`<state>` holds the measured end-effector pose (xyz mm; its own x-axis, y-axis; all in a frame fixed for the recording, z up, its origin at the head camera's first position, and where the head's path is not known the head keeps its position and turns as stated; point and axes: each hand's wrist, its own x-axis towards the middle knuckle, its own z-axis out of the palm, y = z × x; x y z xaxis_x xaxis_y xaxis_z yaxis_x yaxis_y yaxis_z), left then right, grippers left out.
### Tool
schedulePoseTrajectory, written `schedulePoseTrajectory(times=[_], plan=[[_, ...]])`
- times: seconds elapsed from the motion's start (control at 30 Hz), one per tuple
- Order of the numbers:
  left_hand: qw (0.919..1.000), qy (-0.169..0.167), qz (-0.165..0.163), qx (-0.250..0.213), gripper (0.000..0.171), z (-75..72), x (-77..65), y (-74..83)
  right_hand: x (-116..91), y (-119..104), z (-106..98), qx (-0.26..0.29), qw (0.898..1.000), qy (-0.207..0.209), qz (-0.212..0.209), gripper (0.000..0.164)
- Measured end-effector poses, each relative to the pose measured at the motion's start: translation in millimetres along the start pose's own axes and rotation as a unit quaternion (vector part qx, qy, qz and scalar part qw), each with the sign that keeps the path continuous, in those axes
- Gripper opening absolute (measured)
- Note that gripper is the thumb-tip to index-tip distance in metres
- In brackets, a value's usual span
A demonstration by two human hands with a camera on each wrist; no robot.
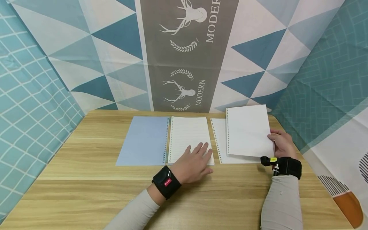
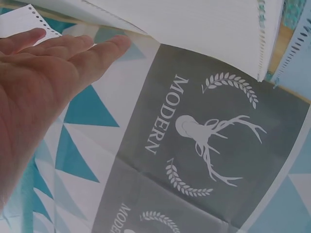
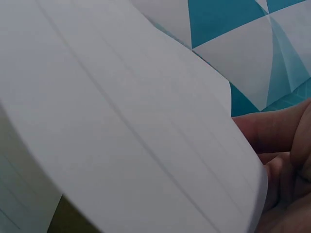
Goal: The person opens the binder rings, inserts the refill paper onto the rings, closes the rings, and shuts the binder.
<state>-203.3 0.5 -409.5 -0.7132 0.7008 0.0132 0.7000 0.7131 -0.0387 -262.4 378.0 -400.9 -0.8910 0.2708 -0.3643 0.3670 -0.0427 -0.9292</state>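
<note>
An open loose-leaf notebook lies on the table, its pale blue cover (image 1: 143,140) to the left and a stack of lined pages (image 1: 188,134) to the right. Fingers spread, my left hand (image 1: 194,164) lies over the lower right corner of those pages. My right hand (image 1: 283,143) pinches the right edge of a white hole-punched sheet (image 1: 248,131). Beneath that sheet another punched sheet (image 1: 222,143) lies flat beside the notebook. In the right wrist view the pinched sheet (image 3: 121,121) curves across and hides part of the fingers (image 3: 272,131).
The wooden table (image 1: 100,179) runs up to a patterned cloth backdrop (image 1: 189,57) just behind the papers. More cloth hangs along the left (image 1: 34,105) and right (image 1: 325,121) sides. Black bands circle both wrists.
</note>
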Motion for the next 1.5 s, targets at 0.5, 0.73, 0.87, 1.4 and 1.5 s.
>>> schedulePoseTrajectory(times=[0.5,0.73,0.87,1.4,1.5], plan=[[0.9990,-0.014,-0.031,-0.030,0.071,-13.6,-1.9,-11.4,-8.4,-8.8,4.2,-0.001,0.999,-0.013,-0.049,0.018],[0.9988,-0.009,-0.037,-0.031,0.071,-18.3,-3.4,-18.9,-13.9,-15.6,8.6,0.010,0.997,-0.003,-0.073,0.019],[0.9985,-0.004,-0.042,-0.036,0.071,-20.7,-4.4,-22.2,-14.2,-17.9,11.4,0.007,0.997,0.004,-0.078,0.020],[0.9949,0.013,-0.065,-0.076,0.072,-31.3,-7.5,-38.6,-27.6,-30.6,22.1,0.026,0.993,-0.021,-0.117,0.021],[0.9942,0.022,-0.067,-0.080,0.072,-33.2,-8.9,-42.4,-29.8,-32.2,23.7,0.052,0.989,-0.029,-0.133,0.021]])
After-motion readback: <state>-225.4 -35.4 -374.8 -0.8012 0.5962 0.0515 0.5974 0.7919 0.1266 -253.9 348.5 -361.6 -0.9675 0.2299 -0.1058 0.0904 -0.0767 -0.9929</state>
